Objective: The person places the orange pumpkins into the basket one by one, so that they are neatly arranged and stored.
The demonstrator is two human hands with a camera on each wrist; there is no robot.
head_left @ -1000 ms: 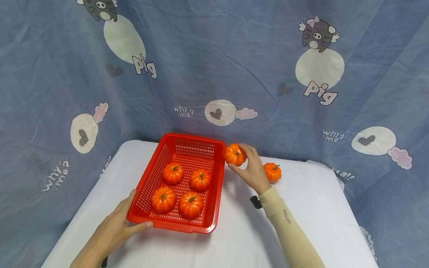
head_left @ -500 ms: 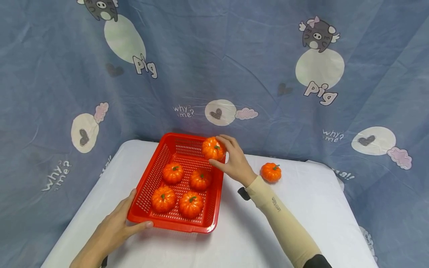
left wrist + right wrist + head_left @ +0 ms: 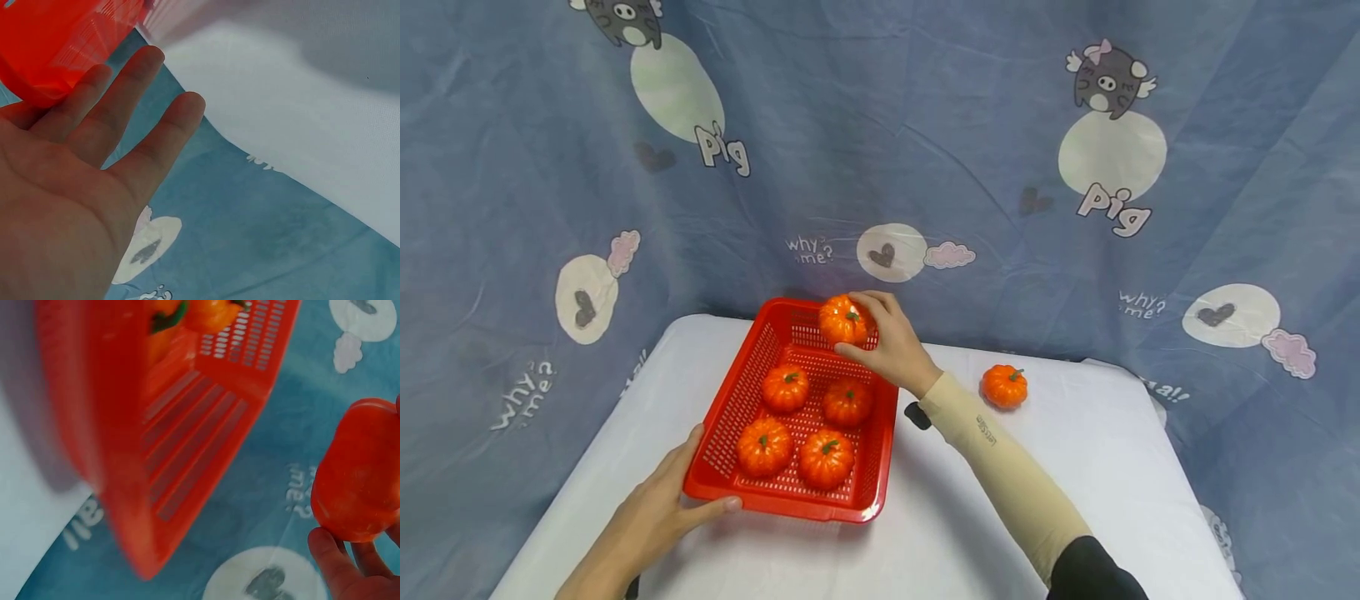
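A red basket contains 4 orange pumpkins. Above the basket's far end, the right hand grips a 5th, the held pumpkin, between thumb and fingers; the right wrist view cuts both off at its edge. At the basket's near-left corner, the left hand touches it, fingers mostly straight and spread; how firmly, I cannot tell. The left wrist view crops the basket heavily. Right of the basket, 1 loose pumpkin sits on white cloth.
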